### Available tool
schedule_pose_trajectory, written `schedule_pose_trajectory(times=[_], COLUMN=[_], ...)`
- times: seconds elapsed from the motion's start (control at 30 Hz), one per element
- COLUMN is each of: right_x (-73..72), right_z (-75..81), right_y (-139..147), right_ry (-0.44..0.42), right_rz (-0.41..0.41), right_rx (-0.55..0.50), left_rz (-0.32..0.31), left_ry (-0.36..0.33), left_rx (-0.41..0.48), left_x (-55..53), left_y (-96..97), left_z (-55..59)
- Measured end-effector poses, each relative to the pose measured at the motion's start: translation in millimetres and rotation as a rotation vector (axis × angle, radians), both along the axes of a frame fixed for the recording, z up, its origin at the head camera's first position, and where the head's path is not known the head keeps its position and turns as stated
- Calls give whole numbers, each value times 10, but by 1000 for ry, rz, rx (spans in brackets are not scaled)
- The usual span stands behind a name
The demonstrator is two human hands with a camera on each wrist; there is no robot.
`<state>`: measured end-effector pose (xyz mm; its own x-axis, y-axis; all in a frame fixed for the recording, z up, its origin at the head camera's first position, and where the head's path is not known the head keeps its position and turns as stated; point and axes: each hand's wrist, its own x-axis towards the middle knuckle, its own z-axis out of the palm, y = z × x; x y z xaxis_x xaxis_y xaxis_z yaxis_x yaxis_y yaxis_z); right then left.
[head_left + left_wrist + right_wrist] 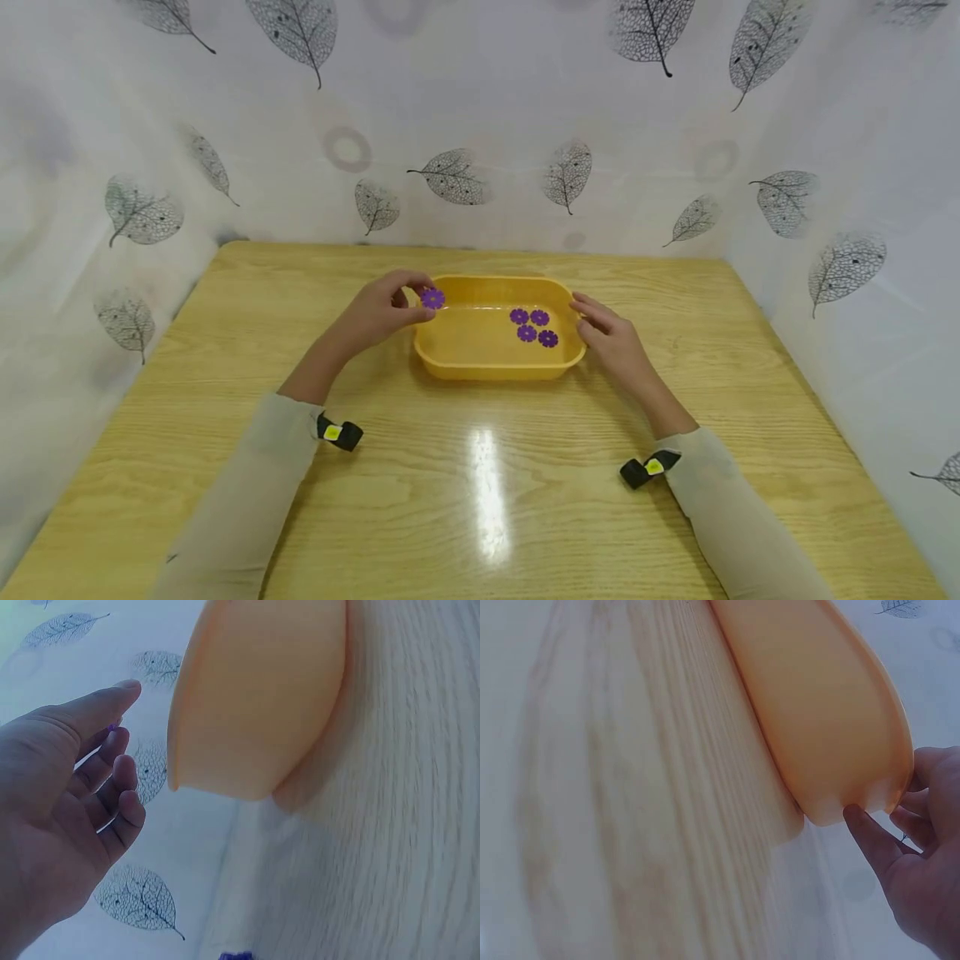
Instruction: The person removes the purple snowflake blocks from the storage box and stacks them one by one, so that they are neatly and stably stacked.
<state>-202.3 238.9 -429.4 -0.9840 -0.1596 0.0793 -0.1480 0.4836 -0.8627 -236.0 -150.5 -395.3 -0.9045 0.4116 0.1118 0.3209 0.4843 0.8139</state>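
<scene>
The left hand (382, 308) pinches one purple, flower-shaped disc (432, 299) between thumb and finger at the left end of one yellow, rounded rectangular plastic tub (487, 371), while the right hand (611, 337) touches the tub's right end, fingers loosely extended. Inside, four similar purple discs (527, 333) lie clustered toward the right; one wood-grained table (405, 500) bears the tub.

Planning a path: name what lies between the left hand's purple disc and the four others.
Only bare yellow tray shows there, in the head view.
</scene>
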Motion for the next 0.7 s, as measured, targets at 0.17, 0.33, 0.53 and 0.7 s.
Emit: schedule_pose_trajectory(times=[0.17, 0.33, 0.53, 0.7], right_x=[7, -8, -14, 1], right_z=[15, -3, -7, -5], right_y=[17, 2, -9, -4], right_ry=[3, 11, 6, 17], right_rz=[8, 9, 5, 1], right_rx=[-5, -8, 2, 3], left_rz=[28, 53, 115, 160], left_ry=[-12, -38, -95, -109], left_rx=[-38, -94, -140, -166], left_x=[46, 120, 161, 148], left_y=[-153, -380, -649, -802], left_z=[-31, -109, -205, -246])
